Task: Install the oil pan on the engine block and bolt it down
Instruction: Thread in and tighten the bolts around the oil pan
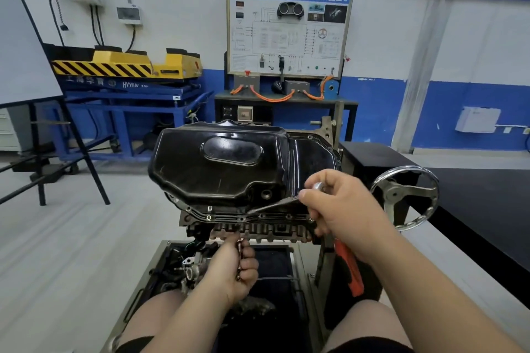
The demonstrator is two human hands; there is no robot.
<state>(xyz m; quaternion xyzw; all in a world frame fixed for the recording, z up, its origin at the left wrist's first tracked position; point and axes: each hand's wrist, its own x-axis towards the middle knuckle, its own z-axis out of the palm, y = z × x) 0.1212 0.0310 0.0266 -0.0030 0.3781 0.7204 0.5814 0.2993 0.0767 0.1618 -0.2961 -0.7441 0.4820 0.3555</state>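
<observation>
Oil pan: glossy black stamped metal with a deep sump and an oval raised patch. I see it sitting open side down on the grey, rust-tinged cast-metal engine block, with its flange lying along the block's upper edge, in the middle of my view.
Engine block: held in a work stand directly beneath the oil pan. A row of ribbed webs shows under the near flange.
Right hand: fingers curled round a slim silver metal tool, thumb laid along its shaft. The hand is at the near right corner of the oil pan.
Slim silver metal tool: slants from the thumb down to the left, its tip at the near flange beside a bolt hole. Blur keeps me from telling whether it is seated on anything.
Left hand: below the block, fingers curled round a clutch of small dark bolts.
Small dark bolts: bunched in the hand, the topmost reaching up close under the flange.
Red-handled tool: hangs beside the stand's right upright, below the right wrist.
Chrome handwheel: on the stand, just right of the right hand.
Stand tray: loose metal engine parts lie in its left side.
Behind: a white wiring training board and a yellow, black-striped lift table stand against the blue-and-white wall.
</observation>
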